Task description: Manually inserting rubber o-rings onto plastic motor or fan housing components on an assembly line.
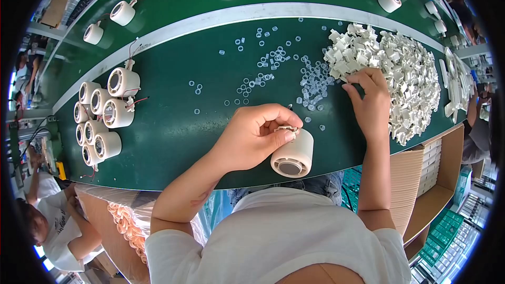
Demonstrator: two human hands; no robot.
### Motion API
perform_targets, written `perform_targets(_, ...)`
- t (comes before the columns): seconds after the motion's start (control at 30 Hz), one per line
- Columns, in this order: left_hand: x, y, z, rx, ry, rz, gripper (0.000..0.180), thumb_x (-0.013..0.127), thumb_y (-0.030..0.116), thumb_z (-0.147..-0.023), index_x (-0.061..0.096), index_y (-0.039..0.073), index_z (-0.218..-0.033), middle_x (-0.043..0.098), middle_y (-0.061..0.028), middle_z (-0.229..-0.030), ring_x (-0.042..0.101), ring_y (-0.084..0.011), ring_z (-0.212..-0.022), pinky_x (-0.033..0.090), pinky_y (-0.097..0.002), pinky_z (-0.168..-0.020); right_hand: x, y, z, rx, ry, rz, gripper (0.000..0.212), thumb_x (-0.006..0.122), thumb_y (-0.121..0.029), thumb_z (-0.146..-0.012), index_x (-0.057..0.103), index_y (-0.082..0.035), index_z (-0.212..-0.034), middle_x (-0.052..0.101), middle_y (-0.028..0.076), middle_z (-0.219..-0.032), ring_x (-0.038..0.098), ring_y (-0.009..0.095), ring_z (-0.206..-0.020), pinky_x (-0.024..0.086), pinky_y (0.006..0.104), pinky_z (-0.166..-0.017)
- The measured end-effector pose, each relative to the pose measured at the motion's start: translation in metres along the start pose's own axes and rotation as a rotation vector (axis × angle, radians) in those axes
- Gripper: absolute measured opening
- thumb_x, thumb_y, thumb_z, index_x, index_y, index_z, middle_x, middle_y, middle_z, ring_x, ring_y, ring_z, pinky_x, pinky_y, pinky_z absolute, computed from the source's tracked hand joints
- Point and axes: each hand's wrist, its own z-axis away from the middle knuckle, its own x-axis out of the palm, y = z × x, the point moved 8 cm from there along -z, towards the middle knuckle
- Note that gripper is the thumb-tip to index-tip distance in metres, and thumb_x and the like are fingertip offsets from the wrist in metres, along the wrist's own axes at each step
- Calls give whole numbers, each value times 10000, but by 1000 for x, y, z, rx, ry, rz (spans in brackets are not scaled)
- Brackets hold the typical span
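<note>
My left hand (251, 135) is closed on a white cylindrical housing (303, 150) near the table's front edge. The housing is tilted so that its round end, with a grey disc inside a ring, faces me. My left thumb and fingers pinch at a small fitting on the housing's side, which they partly hide. My right hand (371, 100) is at the left edge of a heap of small white plastic parts (413, 73). Its thumb and index finger close on one small white part there, mostly hidden by the fingertips.
Loose clear plastic rings (315, 81) are scattered over the green table (168, 142). Several white housings (108, 145) with thin wires stand at the left. Beyond a pale rail (210, 20), more housings (122, 13) sit on a green surface. An open cardboard box (444, 179) is at the right.
</note>
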Motion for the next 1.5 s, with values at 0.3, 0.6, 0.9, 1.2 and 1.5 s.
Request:
perform_targets(0.3, -4, -4, 1, -87, 52, 5, 187, 559, -51, -750, 631, -6, -917, 644, -59, -805, 519, -77, -602, 439, -191, -539, -8, -7, 27, 335, 98, -906, 135, 592, 64, -789, 552, -3, -899, 609, 63, -788, 567, 134, -739, 462, 227, -622)
perform_targets(0.6, -5, -3, 1, -74, 86, 76, 201, 547, -55, -737, 639, -14, -912, 634, -52, -749, 496, -66, -560, 404, -178, -490, 15, -78, 41, 185, -271, -1389, 237, 575, 93, -812, 582, 27, -1040, 610, 89, -889, 576, 125, -740, 474, 214, -661)
perform_targets(0.9, -5, 2, 4, -36, 55, 52, 206, 531, -80, -753, 630, -31, -927, 630, -75, -777, 523, -81, -606, 423, -178, -518, 3, -92, 36, -92, -218, -989, 233, 590, 107, -769, 652, -13, -960, 587, 81, -878, 547, 139, -736, 456, 220, -626)
perform_targets(1.2, -7, -2, 3, -92, -13, 222, 203, 552, -77, -781, 607, -35, -972, 621, -100, -807, 551, -109, -657, 460, -199, -570, -1, -112, 31, -282, -216, -653, 313, 579, 132, -722, 661, -40, -971, 560, 80, -883, 526, 170, -751, 434, 245, -596)
perform_targets(1.5, 10, -11, 6, -78, -94, 60, 228, 583, -71, -775, 531, 5, -984, 582, -79, -760, 543, -125, -618, 434, -237, -538, -15, -27, 8, 147, 130, -508, 163, 585, 74, -748, 631, -8, -880, 572, 88, -829, 537, 187, -686, 442, 280, -613)
